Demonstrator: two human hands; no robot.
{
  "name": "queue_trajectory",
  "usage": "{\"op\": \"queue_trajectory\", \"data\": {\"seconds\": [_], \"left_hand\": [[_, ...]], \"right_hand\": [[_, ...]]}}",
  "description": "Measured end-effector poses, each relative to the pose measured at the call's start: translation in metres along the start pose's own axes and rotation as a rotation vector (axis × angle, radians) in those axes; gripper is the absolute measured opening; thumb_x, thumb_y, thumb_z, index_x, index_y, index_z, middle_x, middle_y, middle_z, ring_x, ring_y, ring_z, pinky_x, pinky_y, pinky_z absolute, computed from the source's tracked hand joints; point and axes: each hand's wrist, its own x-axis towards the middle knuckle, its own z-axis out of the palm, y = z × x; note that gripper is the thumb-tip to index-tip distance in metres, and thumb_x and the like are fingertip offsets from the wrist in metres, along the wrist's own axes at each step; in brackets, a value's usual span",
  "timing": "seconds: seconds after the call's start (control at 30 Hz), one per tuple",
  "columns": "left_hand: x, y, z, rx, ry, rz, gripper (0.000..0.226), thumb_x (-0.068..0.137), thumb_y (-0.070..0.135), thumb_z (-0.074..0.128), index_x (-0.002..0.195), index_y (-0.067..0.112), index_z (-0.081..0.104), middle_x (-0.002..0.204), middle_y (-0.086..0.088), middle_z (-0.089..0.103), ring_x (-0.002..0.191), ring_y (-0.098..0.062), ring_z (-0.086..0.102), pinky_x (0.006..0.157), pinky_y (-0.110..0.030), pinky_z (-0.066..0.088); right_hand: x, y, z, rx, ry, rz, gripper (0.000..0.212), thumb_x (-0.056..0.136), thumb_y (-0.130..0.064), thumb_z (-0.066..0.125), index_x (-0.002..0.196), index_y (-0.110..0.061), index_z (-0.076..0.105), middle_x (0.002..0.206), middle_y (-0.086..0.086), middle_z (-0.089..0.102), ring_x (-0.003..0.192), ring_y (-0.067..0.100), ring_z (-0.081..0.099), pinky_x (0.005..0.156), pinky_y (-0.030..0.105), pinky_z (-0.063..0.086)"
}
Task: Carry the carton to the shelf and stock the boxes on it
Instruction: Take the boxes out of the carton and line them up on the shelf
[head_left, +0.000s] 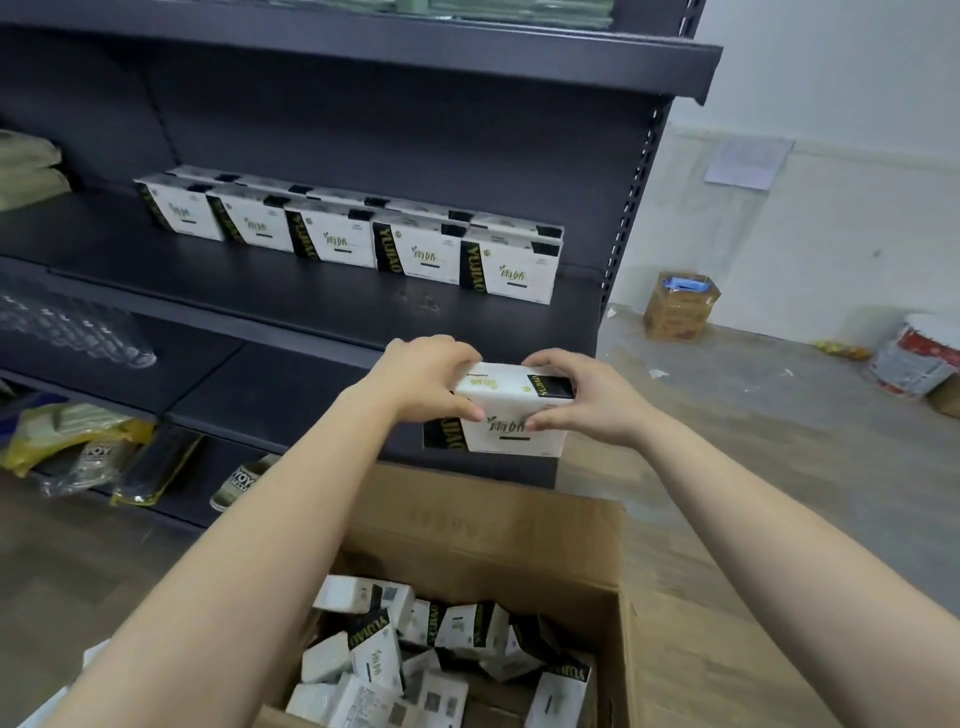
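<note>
L hand (427, 378), R hand (584, 400) grip YUJIAO box (511, 415); carton (498, 525) ones prob. same.

light: even, soft | shadows: faint | edges: wide-angle bending | blur: slight

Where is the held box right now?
Head view, centre: the box is gripped between left hand and right hand, above the open carton, below the stocked row.

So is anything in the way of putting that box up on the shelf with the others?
Nothing visible. The left hand and right hand hold the YUJIAO box in front of the shelf, whose board is bare ahead of the row of boxes.
</note>
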Motion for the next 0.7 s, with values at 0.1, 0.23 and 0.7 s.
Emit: {"op": "queue_trajectory", "data": {"seconds": [0.1, 0.23, 0.7], "left_hand": [[0.005, -0.003, -0.014, 0.0, 0.039, 0.006, 0.072, 0.078, 0.058, 0.07, 0.139, 0.029, 0.046, 0.131, 0.006, 0.052, 0.122, -0.018, 0.048, 0.099, -0.042, 0.031], [0.015, -0.014, -0.024, 0.037, 0.114, 0.015, 0.076, 0.078, 0.059, 0.069, 0.141, 0.027, 0.044, 0.131, 0.003, 0.051, 0.123, -0.02, 0.047, 0.098, -0.043, 0.033], [0.018, -0.162, -0.065, 0.105, 0.077, 0.105, 0.073, 0.08, 0.062, 0.065, 0.139, 0.024, 0.045, 0.131, 0.0, 0.051, 0.122, -0.023, 0.048, 0.098, -0.043, 0.033]], "right_hand": [[0.01, -0.006, -0.009, 0.002, 0.043, -0.009, 0.068, 0.064, -0.035, 0.089, 0.123, -0.028, 0.057, 0.12, -0.012, 0.062, 0.113, 0.006, 0.055, 0.095, 0.024, 0.043], [0.029, -0.014, -0.012, -0.053, 0.106, -0.027, 0.072, 0.064, -0.035, 0.089, 0.127, -0.028, 0.056, 0.123, -0.008, 0.058, 0.113, 0.007, 0.052, 0.091, 0.017, 0.038], [0.123, -0.103, 0.066, -0.093, 0.224, 0.065, 0.077, 0.064, -0.033, 0.089, 0.133, -0.019, 0.057, 0.127, -0.002, 0.054, 0.12, 0.012, 0.051, 0.096, 0.017, 0.033]]}}
